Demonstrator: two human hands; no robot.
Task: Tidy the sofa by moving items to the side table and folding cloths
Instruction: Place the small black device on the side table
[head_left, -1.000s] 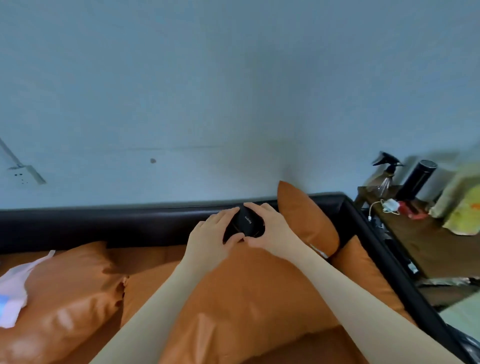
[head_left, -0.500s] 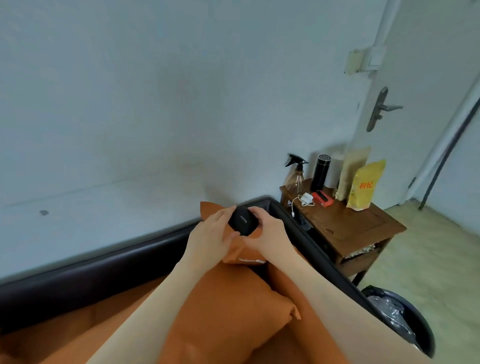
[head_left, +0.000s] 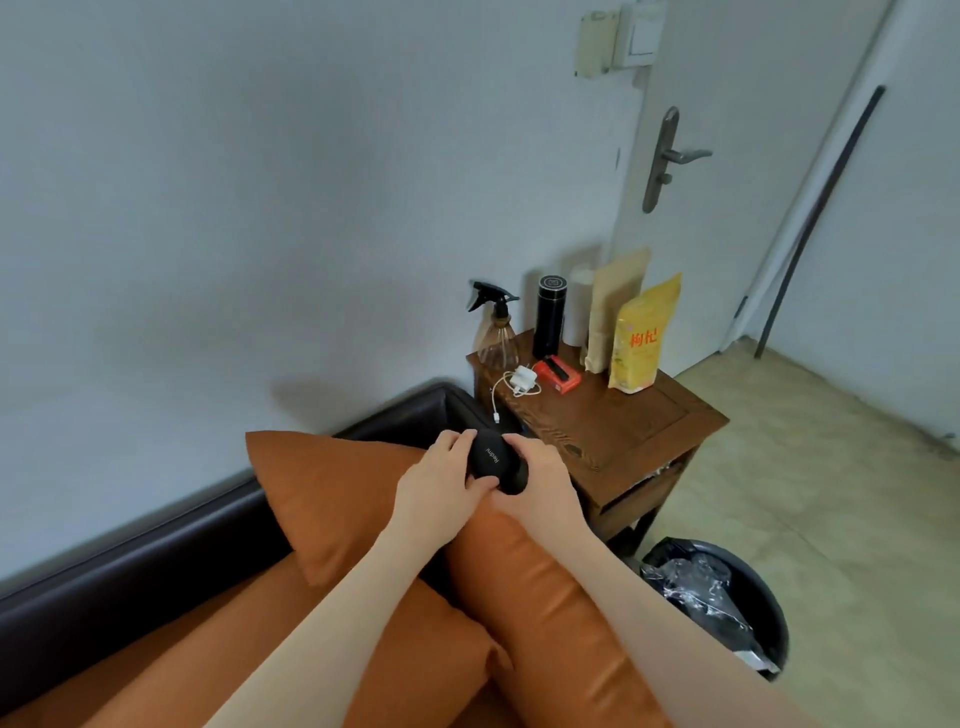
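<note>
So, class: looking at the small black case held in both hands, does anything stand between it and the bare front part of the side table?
Nothing visible does. Both hands, left hand and right hand, grip the black case beside the side table, whose near surface is bare. The charger, red box and yellow bag sit further back.

arms: bare to frame edge, no sleeves | hands (head_left: 441, 488): no gloves, rings

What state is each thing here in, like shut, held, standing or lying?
Black earbud case: lid shut, held by both hands over the cushion.
Left hand: grips the case.
Right hand: grips the case.
Door: shut.
Spray bottle: upright on the side table.
Black flask: upright, capped.
Yellow pouch: standing.
White charger: lying, unplugged.
Bin: lined, open.
</note>
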